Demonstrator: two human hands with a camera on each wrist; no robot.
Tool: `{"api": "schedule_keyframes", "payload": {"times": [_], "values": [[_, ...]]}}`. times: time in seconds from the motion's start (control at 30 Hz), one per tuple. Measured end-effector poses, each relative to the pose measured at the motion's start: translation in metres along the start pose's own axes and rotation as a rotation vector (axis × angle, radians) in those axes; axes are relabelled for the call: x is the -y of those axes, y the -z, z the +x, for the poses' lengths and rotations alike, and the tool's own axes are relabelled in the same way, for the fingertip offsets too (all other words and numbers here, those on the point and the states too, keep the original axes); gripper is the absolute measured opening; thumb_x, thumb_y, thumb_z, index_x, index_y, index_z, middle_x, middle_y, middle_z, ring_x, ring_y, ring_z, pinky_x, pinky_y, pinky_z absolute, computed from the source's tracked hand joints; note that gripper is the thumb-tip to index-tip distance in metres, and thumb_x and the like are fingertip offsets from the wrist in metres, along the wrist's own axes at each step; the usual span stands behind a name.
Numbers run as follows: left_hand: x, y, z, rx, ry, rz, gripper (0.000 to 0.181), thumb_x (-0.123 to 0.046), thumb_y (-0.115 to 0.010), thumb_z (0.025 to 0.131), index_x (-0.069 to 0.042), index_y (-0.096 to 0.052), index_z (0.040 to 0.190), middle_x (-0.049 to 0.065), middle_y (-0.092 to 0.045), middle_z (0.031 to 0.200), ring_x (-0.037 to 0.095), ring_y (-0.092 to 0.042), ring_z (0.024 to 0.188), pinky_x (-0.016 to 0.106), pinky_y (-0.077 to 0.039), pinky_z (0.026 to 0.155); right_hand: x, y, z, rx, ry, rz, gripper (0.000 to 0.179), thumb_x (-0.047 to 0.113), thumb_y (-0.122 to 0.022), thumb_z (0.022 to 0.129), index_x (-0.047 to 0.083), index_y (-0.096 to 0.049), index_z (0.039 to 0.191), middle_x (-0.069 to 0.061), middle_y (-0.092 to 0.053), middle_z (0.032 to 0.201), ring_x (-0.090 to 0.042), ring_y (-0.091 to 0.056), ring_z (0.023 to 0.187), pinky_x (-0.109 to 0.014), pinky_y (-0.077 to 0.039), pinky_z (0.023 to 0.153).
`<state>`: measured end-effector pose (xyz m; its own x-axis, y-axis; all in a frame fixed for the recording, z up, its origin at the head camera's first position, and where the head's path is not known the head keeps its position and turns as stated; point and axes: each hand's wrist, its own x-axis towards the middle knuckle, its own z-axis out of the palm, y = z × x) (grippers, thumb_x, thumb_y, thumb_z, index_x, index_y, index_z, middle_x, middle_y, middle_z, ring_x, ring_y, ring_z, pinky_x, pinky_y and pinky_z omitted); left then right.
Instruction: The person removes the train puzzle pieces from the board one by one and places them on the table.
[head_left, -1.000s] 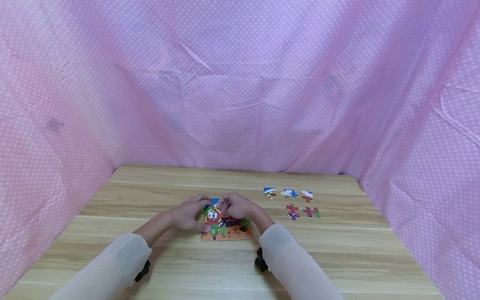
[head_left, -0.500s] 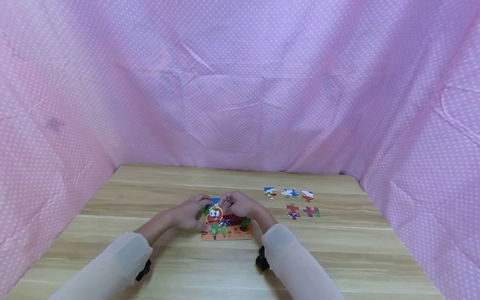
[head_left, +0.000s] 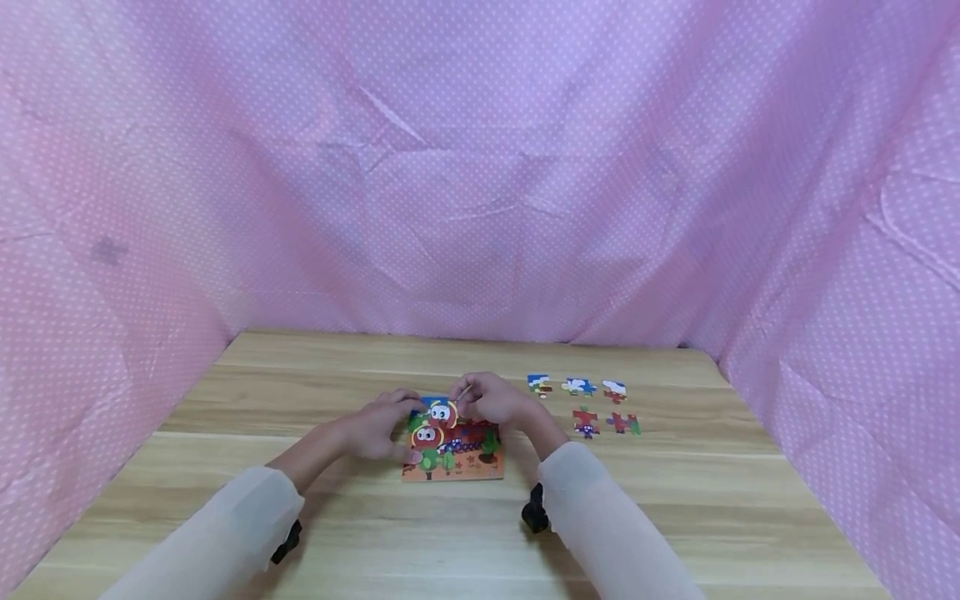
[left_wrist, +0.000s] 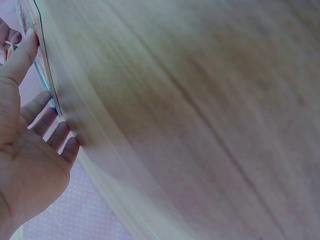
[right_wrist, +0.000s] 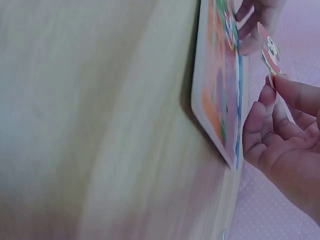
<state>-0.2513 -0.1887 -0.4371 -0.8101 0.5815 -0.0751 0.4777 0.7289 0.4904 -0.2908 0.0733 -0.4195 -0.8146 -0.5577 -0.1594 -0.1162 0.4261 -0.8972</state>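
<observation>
Cartoon-face piece (right_wrist: 271, 52) hangs above the puzzle board (head_left: 468, 473), just left of the right hand (head_left: 491, 400)

We start at the right hand, which pinches the cartoon-face piece between thumb and fingertips. From that hand the piece points left and a little near. We see it apart from the board in the right wrist view, raised and tilted rather than flat; its long axis is too foreshortened for us to judge. In the head view it overlaps the far left part of the board, so height and tilt are, we judge, what matters most here. Where a gap for it might be, we cannot tell.

Our left hand (head_left: 378, 427) lies across the board's left side, thumb and fingers well apart and fairly straight: the thumb rests over the near left part, the fingers at the far left corner. It grips no loose piece. The board lies flat between our hands, seeming longer from left to right, with another cartoon face printed near the left thumb.

Farther right, nearer the right hand than the left, five pieces lie apart from one another. In the far row we count a blue-and-yellow piece (head_left: 539, 384), a blue-and-white piece (head_left: 579, 387) and a white-and-red piece (head_left: 615, 391); nearer are a red-and-purple piece (head_left: 586, 422) and a red-and-green piece (head_left: 622, 424).

All this rests on a pale wooden tabletop (head_left: 405, 542). Beyond it, and to left and right, pink polka-dot cloth (head_left: 480, 167) encloses us.
</observation>
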Motion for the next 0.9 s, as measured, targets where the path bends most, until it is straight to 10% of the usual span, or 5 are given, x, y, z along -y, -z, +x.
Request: {"api": "schedule_keyframes", "payload": {"times": [0.9], "values": [[0.0,-0.001,0.0,0.02,0.056,-0.011,0.083,-0.045,-0.082,0.084,-0.013,-0.046,0.152,0.01,-0.032,0.162,0.039,-0.029,0.147,0.067,-0.029,0.113,-0.023,0.073,-0.047,-0.032,0.038,-0.164,0.023,-0.013,-0.059,0.092,-0.002,-0.062,0.112,-0.016,-0.065,0.098,-0.021,-0.06,0.089,-0.029,-0.051,0.075]]}}
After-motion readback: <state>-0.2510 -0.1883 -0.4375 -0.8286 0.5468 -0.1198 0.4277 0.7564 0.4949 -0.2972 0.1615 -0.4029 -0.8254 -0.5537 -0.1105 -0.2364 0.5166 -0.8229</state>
